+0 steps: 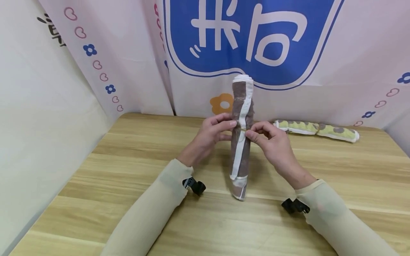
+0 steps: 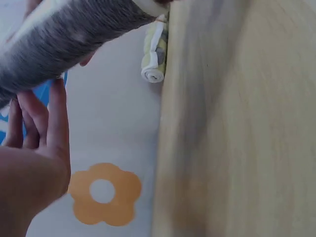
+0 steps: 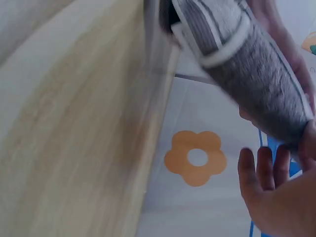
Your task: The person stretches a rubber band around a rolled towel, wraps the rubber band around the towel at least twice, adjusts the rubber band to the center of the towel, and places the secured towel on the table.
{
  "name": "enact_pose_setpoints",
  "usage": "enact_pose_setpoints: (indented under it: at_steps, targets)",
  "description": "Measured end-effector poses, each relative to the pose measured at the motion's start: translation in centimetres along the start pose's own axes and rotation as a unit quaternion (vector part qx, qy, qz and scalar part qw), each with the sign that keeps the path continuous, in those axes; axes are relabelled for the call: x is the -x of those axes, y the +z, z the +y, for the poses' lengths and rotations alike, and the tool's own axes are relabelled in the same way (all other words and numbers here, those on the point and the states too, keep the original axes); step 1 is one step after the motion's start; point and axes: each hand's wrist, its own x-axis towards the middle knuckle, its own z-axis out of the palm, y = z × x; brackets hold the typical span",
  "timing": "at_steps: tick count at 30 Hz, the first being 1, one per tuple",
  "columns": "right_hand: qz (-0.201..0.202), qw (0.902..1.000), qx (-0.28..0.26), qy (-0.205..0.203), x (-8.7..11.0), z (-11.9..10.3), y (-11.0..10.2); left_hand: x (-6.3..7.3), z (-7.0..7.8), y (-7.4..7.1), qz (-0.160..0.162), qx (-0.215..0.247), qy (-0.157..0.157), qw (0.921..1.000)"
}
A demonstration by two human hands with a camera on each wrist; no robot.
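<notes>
A rolled brown towel (image 1: pixel 238 106) with white edging is held up lengthwise in front of the person, its lower end tapering to a flap. My left hand (image 1: pixel 208 137) grips its left side near the middle, thumb on the front face. On the opposite side, my right hand (image 1: pixel 277 142) pinches a thin yellowish rubber band (image 1: pixel 243 130) that crosses the roll at mid-length. In the left wrist view the fuzzy towel roll (image 2: pixel 74 44) lies over the left fingertips. The right wrist view shows the white-trimmed end of the roll (image 3: pixel 222 49); the pinch itself is hidden there.
Behind the right hand, a yellow-green rolled towel (image 1: pixel 301 127) with grey spots lies along the back of the wooden table (image 1: pixel 128 160), banded at its middle. A printed curtain (image 1: pixel 192 96) hangs just behind the table's far edge.
</notes>
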Motion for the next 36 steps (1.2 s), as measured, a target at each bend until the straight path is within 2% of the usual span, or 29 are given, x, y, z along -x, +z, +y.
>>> enact_pose_setpoints:
  at_steps: [3, 5, 7, 9, 14, 19, 23, 25, 28, 31, 36]
  targets:
    - [-0.028, 0.9973, -0.063, 0.024, 0.0, 0.1, 0.2, 0.0, -0.2, -0.5, -0.038, 0.03, -0.031, 0.9984]
    - [-0.042, 0.9944, -0.093, 0.024, 0.0, 0.1, 0.4, 0.0, -0.2, -0.6, -0.06, 0.033, -0.043, 0.9968]
    - [-0.053, 0.9923, -0.111, 0.02, 0.0, 0.0, 0.5, 0.0, -0.1, -0.5, -0.066, 0.025, -0.048, 0.9964]
    - [-0.062, 0.9912, -0.116, 0.015, -0.1, -0.1, 0.6, 0.0, 0.0, -0.3, -0.053, 0.01, -0.047, 0.9975]
    - [-0.092, 0.9894, -0.11, 0.024, -0.1, -0.2, 0.2, -0.1, 0.2, 0.3, 0.015, -0.046, -0.023, 0.9986]
    - [-0.105, 0.9929, -0.044, 0.034, -0.1, -0.3, -0.2, 0.1, 0.5, 1.2, 0.055, -0.091, 0.007, 0.9943]
    - [-0.087, 0.9959, 0.01, 0.022, 0.0, -0.5, 0.0, 0.2, 0.5, 1.6, 0.078, -0.09, 0.014, 0.9927]
    - [-0.074, 0.9968, 0.03, 0.002, 0.1, -0.5, 0.1, 0.2, 0.4, 1.7, 0.092, -0.086, 0.008, 0.992]
    - [-0.053, 0.995, 0.064, -0.055, 0.2, -0.6, 0.4, 0.2, 0.4, 1.8, 0.108, -0.085, 0.0, 0.9904]
    - [-0.033, 0.9879, 0.096, -0.117, 0.3, -0.5, 0.8, 0.3, 0.5, 1.8, 0.117, -0.09, -0.001, 0.989]
    - [-0.005, 0.9753, 0.125, -0.182, 0.5, 0.0, 1.1, 0.4, 0.4, 1.9, 0.12, -0.094, -0.003, 0.9883]
